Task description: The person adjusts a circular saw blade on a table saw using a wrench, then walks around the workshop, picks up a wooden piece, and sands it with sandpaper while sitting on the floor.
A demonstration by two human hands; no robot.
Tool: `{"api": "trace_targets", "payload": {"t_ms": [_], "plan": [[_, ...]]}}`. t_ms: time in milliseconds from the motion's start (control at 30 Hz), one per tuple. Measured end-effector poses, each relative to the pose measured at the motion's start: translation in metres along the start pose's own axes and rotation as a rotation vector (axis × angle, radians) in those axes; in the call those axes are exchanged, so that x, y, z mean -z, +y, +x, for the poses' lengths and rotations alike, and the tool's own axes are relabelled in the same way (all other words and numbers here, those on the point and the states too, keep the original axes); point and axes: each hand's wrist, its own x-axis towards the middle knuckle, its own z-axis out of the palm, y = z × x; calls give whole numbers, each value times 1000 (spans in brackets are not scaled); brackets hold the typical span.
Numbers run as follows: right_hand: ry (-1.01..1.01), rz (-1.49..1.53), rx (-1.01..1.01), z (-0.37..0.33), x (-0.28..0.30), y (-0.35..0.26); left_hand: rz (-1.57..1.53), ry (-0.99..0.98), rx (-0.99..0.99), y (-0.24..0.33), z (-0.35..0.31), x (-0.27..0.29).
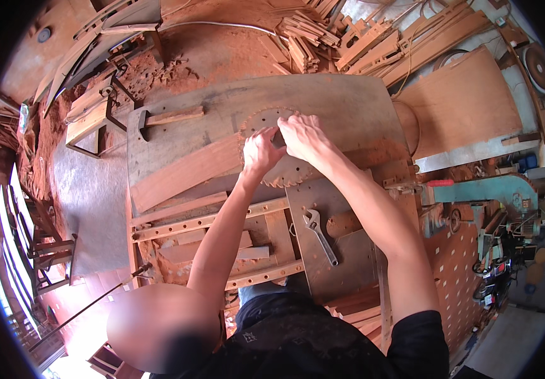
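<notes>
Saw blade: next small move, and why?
Probably raise the left hand slightly at the wrist. It and the right hand are both over the blade, and the left arm crosses its rim, with teeth showing on either side, so a slip could scrape skin.

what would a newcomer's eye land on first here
Probably the round toothed saw blade near the picture's middle, with the left hand and right hand over it. Next might come the adjustable wrench on the dark plate nearer the body, then the hammer lying left of the blade.
</notes>
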Motion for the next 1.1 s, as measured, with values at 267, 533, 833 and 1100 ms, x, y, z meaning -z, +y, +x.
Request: {"api": "trace_targets", "payload": {"t_ms": [267, 533, 833, 1100], "plan": [[-242, 83, -58, 9, 17, 1, -13, -79, 21, 4, 2, 5], [-262, 47, -67, 11, 11, -3, 5, -97, 30, 5, 4, 3], [-33, -10, -80, -7, 2, -12, -8, -31, 22, -3, 3, -2], [-163, 49, -20, 4, 9, -7, 3, -65, 52, -4, 4, 2]]}}
